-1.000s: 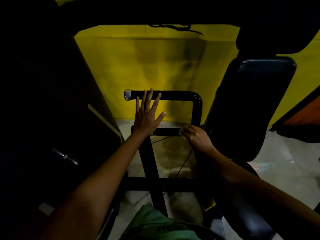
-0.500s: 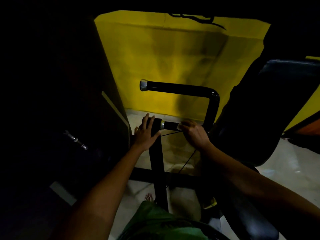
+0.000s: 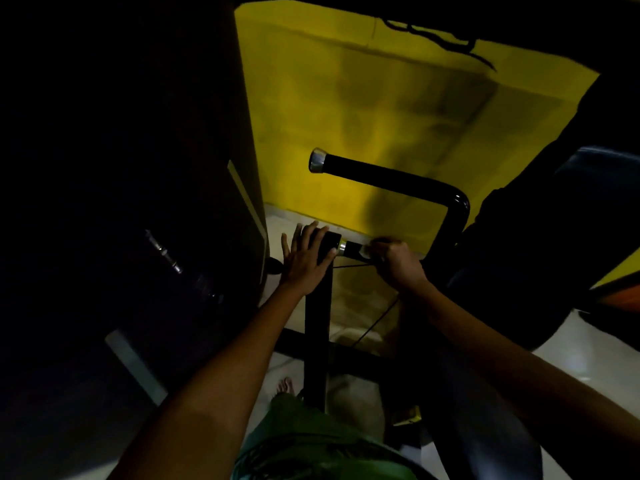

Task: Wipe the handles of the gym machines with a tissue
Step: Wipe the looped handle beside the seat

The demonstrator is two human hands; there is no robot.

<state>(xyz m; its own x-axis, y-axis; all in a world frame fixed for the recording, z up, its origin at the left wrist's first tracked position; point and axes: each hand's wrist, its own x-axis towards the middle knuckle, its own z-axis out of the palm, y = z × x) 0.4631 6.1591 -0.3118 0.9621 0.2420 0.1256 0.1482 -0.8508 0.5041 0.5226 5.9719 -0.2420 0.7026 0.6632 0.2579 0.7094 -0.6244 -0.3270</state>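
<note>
We see a yellow wall (image 3: pixel 346 109) behind the machine and a pale floor (image 3: pixel 588 368) below it; the lighting is dim. At far left stands a dark panel (image 3: pixel 121 168), almost black, with a small metal pin (image 3: pixel 162 251) showing on it.

Moving right, our left hand (image 3: pixel 304 258) lies flat with its fingers straight and slightly spread, resting on the black top end of an upright post (image 3: pixel 317 341). It grips nothing.

Just right of that hand, the lower handle (image 3: pixel 349 249) projects sideways from the post: a short black bar with a silver ring at its left end. Above it runs the upper handle (image 3: pixel 388 176), a longer black bar with a chrome cap at its left tip, bending downward at its right end.

Our right hand (image 3: pixel 394 261) is curled around the lower handle, just right of the silver ring. A small pale tissue (image 3: pixel 365 250) shows at the fingertips, pressed against the bar; most of it is hidden inside the grip.

At far right stands a dark padded seat back (image 3: pixel 561 237), well apart from both hands.
</note>
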